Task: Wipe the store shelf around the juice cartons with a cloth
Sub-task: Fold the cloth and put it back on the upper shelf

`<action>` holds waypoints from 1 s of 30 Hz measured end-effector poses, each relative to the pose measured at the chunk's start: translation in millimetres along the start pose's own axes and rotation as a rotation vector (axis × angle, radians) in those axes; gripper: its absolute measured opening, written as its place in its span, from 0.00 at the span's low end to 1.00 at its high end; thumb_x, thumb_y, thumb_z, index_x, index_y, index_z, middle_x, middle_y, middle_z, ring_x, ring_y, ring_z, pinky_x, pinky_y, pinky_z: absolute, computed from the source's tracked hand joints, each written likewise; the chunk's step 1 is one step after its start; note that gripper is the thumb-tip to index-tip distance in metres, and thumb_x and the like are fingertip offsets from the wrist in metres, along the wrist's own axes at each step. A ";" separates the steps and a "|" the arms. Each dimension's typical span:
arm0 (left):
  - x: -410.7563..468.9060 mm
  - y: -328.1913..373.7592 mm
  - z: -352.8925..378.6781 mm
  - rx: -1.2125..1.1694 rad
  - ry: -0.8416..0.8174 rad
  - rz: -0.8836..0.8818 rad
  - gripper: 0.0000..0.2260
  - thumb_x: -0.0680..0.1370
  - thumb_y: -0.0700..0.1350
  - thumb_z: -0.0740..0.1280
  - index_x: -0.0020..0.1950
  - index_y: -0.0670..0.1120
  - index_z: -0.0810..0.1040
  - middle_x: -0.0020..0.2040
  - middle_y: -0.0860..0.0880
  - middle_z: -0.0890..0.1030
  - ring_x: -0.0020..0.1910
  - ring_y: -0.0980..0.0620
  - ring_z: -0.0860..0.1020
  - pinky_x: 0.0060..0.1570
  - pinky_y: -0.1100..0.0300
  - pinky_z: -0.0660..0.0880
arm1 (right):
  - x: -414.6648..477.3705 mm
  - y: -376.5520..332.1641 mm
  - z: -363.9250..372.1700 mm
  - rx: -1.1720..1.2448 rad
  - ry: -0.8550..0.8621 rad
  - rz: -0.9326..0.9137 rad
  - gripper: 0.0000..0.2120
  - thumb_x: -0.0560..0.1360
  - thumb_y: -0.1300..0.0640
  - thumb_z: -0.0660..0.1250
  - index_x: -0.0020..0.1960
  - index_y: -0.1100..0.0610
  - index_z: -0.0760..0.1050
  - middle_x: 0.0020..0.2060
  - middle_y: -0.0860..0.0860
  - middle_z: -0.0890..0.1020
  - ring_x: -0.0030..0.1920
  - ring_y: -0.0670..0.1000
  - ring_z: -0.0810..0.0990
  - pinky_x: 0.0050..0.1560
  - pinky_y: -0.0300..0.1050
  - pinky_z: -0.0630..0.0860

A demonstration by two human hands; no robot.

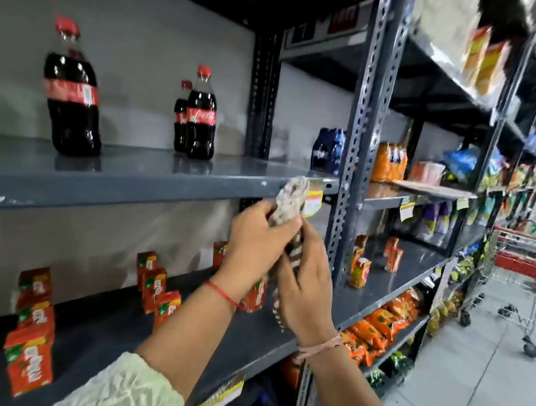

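Observation:
Both hands hold a bunched white and brown striped cloth [290,201] in the air in front of the shelves. My left hand [254,246] grips its upper part and my right hand [307,281] grips the lower part, which hangs down past the wrist. Behind the hands runs the grey lower shelf [219,335] with several small orange-red juice cartons [154,285] standing on it, some at the far left [29,360] and more to the right past the upright post [358,271]. One carton is partly hidden behind my left wrist.
The upper shelf [135,177] carries three cola bottles [201,115]. A perforated metal post [356,145] divides the shelf bays. Snack packets [378,328] fill the lower right shelves. A shopping trolley [521,284] stands in the tiled aisle at right.

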State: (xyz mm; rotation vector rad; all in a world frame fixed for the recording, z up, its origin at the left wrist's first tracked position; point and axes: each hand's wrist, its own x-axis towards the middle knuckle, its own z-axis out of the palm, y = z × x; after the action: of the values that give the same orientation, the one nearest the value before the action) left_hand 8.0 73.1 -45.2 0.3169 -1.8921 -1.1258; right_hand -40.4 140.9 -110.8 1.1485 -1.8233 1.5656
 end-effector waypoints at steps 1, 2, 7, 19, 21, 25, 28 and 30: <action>12.8 12.0 -2.4 0.016 0.006 0.040 0.12 0.71 0.44 0.70 0.31 0.52 0.71 0.32 0.54 0.76 0.34 0.53 0.74 0.37 0.61 0.69 | 12.9 -4.6 -4.8 0.175 -0.025 0.048 0.28 0.73 0.42 0.53 0.71 0.50 0.61 0.69 0.52 0.70 0.70 0.49 0.68 0.70 0.46 0.66; 24.2 23.1 -5.2 -0.001 -0.003 0.071 0.12 0.71 0.43 0.70 0.32 0.53 0.71 0.33 0.54 0.76 0.35 0.53 0.74 0.38 0.61 0.70 | 24.7 -9.7 -10.0 0.316 -0.025 0.125 0.28 0.74 0.40 0.53 0.71 0.47 0.59 0.71 0.50 0.68 0.71 0.47 0.66 0.72 0.45 0.63; 76.0 60.9 -14.2 -0.331 -0.130 0.085 0.07 0.73 0.38 0.68 0.40 0.49 0.75 0.39 0.51 0.79 0.37 0.54 0.78 0.40 0.60 0.75 | 95.7 -10.8 -23.7 0.674 -0.013 0.518 0.13 0.80 0.48 0.56 0.63 0.50 0.67 0.58 0.54 0.77 0.55 0.50 0.77 0.61 0.51 0.74; 171.8 48.5 -21.0 0.057 0.230 -0.155 0.16 0.69 0.42 0.72 0.52 0.42 0.70 0.51 0.42 0.79 0.42 0.43 0.80 0.33 0.51 0.81 | 254.8 18.4 -17.4 0.093 0.089 0.303 0.12 0.70 0.69 0.69 0.33 0.56 0.73 0.37 0.54 0.79 0.35 0.48 0.75 0.33 0.31 0.73; 175.3 39.2 -13.7 0.158 0.204 -0.176 0.25 0.70 0.40 0.72 0.61 0.42 0.63 0.51 0.43 0.75 0.38 0.45 0.78 0.28 0.58 0.77 | 267.0 33.4 -3.8 -0.099 0.034 0.236 0.10 0.71 0.70 0.67 0.34 0.59 0.76 0.43 0.58 0.82 0.40 0.53 0.79 0.39 0.36 0.76; 183.0 17.7 0.2 0.728 0.084 -0.120 0.20 0.72 0.48 0.70 0.60 0.43 0.69 0.55 0.41 0.75 0.52 0.42 0.75 0.47 0.54 0.73 | 274.8 56.0 15.7 -0.429 -0.248 0.161 0.10 0.76 0.66 0.61 0.50 0.67 0.80 0.53 0.62 0.82 0.53 0.59 0.80 0.57 0.47 0.77; 184.4 10.3 5.3 1.052 0.038 0.002 0.11 0.75 0.45 0.65 0.53 0.39 0.78 0.58 0.40 0.75 0.56 0.42 0.73 0.50 0.54 0.72 | 273.2 55.4 11.1 -0.598 -0.412 0.102 0.15 0.78 0.57 0.58 0.57 0.64 0.78 0.62 0.60 0.78 0.62 0.59 0.75 0.64 0.52 0.73; 182.5 9.7 10.2 1.058 -0.085 0.006 0.11 0.77 0.44 0.62 0.53 0.38 0.78 0.56 0.39 0.78 0.54 0.41 0.75 0.45 0.57 0.71 | 269.6 47.9 4.1 -0.569 -0.535 0.115 0.19 0.78 0.52 0.56 0.60 0.61 0.76 0.61 0.60 0.78 0.61 0.59 0.75 0.63 0.50 0.73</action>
State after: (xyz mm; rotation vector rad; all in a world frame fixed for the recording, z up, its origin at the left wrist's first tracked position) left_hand -103.0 -24.5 62.6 0.8356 -2.4169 -0.0279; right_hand -224.1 59.4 75.2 1.2572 -2.4923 0.7177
